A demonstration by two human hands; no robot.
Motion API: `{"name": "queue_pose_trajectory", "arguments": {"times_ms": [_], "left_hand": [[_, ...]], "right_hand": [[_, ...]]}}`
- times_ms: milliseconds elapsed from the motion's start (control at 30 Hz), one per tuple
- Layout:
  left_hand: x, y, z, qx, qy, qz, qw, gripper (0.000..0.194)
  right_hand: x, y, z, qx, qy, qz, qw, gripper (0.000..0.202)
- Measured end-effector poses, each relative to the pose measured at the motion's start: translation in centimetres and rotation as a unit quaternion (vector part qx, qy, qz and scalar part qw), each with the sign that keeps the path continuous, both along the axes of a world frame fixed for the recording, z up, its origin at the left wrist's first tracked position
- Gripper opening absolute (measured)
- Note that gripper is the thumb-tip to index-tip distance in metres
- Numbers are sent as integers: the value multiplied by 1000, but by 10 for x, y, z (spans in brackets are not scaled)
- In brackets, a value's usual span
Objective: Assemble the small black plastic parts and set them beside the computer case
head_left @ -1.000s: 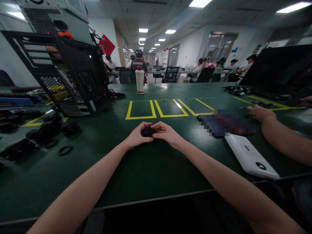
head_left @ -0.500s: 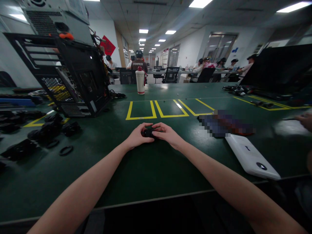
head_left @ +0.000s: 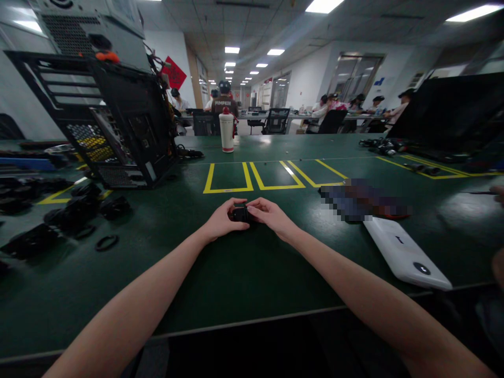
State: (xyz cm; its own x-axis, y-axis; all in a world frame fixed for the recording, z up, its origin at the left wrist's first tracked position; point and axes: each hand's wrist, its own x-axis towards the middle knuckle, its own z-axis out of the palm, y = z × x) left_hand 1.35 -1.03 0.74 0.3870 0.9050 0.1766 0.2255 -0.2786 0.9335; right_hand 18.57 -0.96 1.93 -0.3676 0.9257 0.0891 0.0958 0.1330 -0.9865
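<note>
Between my two hands, just above the green table [head_left: 252, 283], is a small black rounded part [head_left: 239, 214]; its exact kind is too dark to make out. My left hand [head_left: 223, 220] curls round its left side, thumb toward me and fingers on the far side. My right hand [head_left: 268, 216] pinches its right end between thumb and fingers. Part of the piece is hidden behind the fingertips. To the left lie a black ring [head_left: 106, 242] and several dark lens-like parts [head_left: 79, 207].
A black computer case [head_left: 129, 126] stands at the left with a grey unit on it. A white bottle [head_left: 227, 134] stands behind yellow tape outlines [head_left: 228, 190]. On the right lie a white device [head_left: 405, 252] and a blurred-out item [head_left: 362, 200]. Another person's hand [head_left: 499, 194] is at the right edge.
My right fingers have shifted slightly on the end of the black part, and more of it shows. The other person's hand at the right has moved toward the edge of view.
</note>
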Motion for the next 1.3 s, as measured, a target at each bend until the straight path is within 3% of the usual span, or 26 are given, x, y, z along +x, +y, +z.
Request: {"name": "queue_pose_trajectory", "arguments": {"times_ms": [100,300,467,733,967,1133,1300], "left_hand": [[0,0,0,3,1,-6,1000,65],[-1,0,-1,6,-3,-8,1000,63],[-1,0,-1,-1,8,-5,1000,64],[-1,2,-2,6,7,-4,1000,64],[-3,2,-3,10,28,13,999,65],[-2,3,-4,17,25,9,999,65],[-1,2,-3,10,23,0,1000,65]], "right_hand": [[1,1,-1,-1,20,17,1000,22],[-2,-2,2,-1,63,30,998,41],[-3,-4,4,16,56,2,998,31],[-5,1,-4,41,36,-11,998,34],[1,5,-6,-7,-41,2,999,32],[0,-2,3,1,16,26,1000,32],[-4,2,-2,5,21,0,1000,26]]}}
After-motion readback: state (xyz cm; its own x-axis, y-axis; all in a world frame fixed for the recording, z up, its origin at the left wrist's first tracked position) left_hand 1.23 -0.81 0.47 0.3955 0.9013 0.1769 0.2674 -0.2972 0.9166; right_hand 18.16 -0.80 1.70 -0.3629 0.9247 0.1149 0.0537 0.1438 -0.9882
